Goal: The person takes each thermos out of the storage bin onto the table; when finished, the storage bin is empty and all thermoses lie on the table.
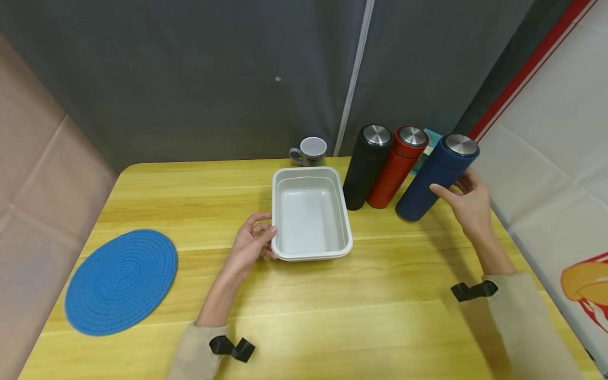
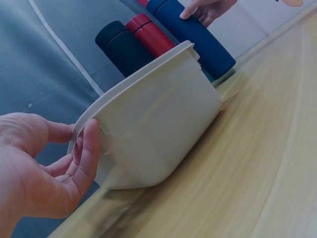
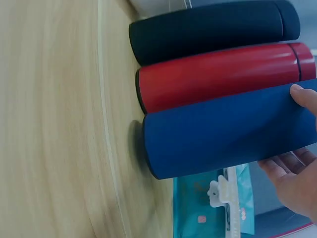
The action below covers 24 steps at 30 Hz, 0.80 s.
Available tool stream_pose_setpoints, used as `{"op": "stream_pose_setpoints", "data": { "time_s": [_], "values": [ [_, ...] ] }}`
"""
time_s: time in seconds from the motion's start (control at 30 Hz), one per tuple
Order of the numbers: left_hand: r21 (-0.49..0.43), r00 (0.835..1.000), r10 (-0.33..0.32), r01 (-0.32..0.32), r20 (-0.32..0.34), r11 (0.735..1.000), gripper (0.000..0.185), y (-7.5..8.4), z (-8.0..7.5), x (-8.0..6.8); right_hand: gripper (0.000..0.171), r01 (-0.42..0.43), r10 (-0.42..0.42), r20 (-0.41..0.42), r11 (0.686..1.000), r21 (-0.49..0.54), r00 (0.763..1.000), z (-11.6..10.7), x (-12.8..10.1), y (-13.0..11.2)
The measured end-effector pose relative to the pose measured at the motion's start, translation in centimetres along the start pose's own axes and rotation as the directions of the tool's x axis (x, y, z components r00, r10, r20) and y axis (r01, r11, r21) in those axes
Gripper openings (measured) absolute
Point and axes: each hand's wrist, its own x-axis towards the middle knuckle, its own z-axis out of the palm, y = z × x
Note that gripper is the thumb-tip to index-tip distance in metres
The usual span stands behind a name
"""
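My right hand grips a navy blue thermos bottle with a steel lid, thumb on one side and fingers on the other. Its base seems slightly off the table, with a shadow beneath it in the right wrist view. A red thermos and a black thermos stand upright side by side to its left. At the table's middle, my left hand pinches the left rim of a white rectangular plastic basin. Nothing lies inside the basin.
Behind the basin, a small grey mug stands near the table's back edge. A teal packet with a white clip is behind the blue thermos. On the left lies a round blue woven placemat. A grey curtain hangs behind.
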Motion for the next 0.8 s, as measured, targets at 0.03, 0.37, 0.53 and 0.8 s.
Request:
{"op": "stream_pose_setpoints", "data": {
  "time_s": [0.03,0.37,0.53,0.8],
  "values": [
    [0.000,1.000,-0.001,0.001,0.000,1.000,0.042,0.0,0.0,0.0,0.058,-0.004,0.004,-0.003,1.000,-0.013,1.000,0.0,0.3,0.1],
    [-0.004,1.000,-0.002,0.002,0.003,1.000,0.043,0.0,0.0,0.0,0.059,-0.009,0.010,-0.059,1.000,0.011,0.998,0.9,2.5,1.1],
    [-0.010,1.000,0.005,-0.005,0.002,1.000,0.042,0.0,0.1,0.0,0.055,0.009,-0.008,-0.076,1.000,0.007,0.997,1.4,3.1,1.6],
    [-0.015,1.000,0.011,-0.011,0.004,1.000,0.042,-0.1,0.1,0.0,0.053,-0.006,0.007,-0.085,1.000,0.022,0.996,1.9,3.6,1.7]
  ]
}}
